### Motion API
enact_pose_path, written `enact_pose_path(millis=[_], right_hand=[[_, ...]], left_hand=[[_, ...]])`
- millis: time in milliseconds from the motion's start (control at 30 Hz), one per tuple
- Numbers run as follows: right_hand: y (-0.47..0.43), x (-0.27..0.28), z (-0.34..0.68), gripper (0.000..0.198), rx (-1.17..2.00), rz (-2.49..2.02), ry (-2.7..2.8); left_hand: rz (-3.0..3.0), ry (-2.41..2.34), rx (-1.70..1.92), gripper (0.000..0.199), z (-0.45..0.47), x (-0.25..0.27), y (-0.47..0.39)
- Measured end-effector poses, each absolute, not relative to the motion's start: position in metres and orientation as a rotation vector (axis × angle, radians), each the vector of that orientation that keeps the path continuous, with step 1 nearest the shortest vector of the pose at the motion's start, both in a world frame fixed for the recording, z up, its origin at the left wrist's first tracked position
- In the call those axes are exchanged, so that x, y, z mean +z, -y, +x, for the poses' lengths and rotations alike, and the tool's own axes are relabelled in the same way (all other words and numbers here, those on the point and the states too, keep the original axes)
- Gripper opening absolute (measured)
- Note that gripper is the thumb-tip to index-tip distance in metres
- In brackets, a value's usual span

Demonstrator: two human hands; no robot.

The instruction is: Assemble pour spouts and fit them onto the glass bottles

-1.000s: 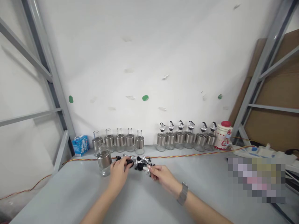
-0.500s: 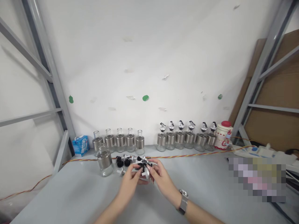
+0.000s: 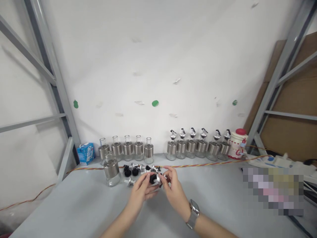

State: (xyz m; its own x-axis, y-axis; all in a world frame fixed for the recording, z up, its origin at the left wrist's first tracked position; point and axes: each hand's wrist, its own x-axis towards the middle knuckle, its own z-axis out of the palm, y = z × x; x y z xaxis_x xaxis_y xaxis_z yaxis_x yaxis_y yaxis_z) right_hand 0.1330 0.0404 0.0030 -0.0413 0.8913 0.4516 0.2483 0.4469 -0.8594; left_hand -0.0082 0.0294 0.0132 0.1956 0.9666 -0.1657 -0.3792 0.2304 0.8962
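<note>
The left hand (image 3: 142,187), half curled, pinches a black stopper (image 3: 153,179); the right hand (image 3: 174,189), nearly closed, grips a silver spout (image 3: 158,178) against it, between both hands. Loose parts (image 3: 135,172) lie just beyond the left hand.

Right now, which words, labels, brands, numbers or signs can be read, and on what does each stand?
None can be quoted with certainty.
Blue drink carton: bold white lettering, too small and blurred to read.
Pixelated patch at right: masked, nothing legible.
Smartwatch: no readable digits.
Steel-sleeved glass bottles: no text visible.
Held pour spout: no text visible.
</note>
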Motion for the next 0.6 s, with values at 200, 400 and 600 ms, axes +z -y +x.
enact_pose_path(millis=[200, 400, 600], right_hand=[[-0.0404, -0.0013, 0.1347, 0.022, 0.655, -1.086, 1.606], [-0.0339, -0.0011, 0.132, 0.02, 0.51, -1.045, 1.839], [-0.0332, -0.0002, 0.1319, 0.029, 0.747, -0.934, 1.805]], left_hand=[[0.86, -0.884, 1.09, 0.039, -0.006, 0.0102, -0.0293], [0.977, -0.838, 1.2, 0.034, -0.0048, 0.0118, -0.0265], [1.214, -0.938, 1.308, 0.04, -0.008, 0.0146, -0.0262]])
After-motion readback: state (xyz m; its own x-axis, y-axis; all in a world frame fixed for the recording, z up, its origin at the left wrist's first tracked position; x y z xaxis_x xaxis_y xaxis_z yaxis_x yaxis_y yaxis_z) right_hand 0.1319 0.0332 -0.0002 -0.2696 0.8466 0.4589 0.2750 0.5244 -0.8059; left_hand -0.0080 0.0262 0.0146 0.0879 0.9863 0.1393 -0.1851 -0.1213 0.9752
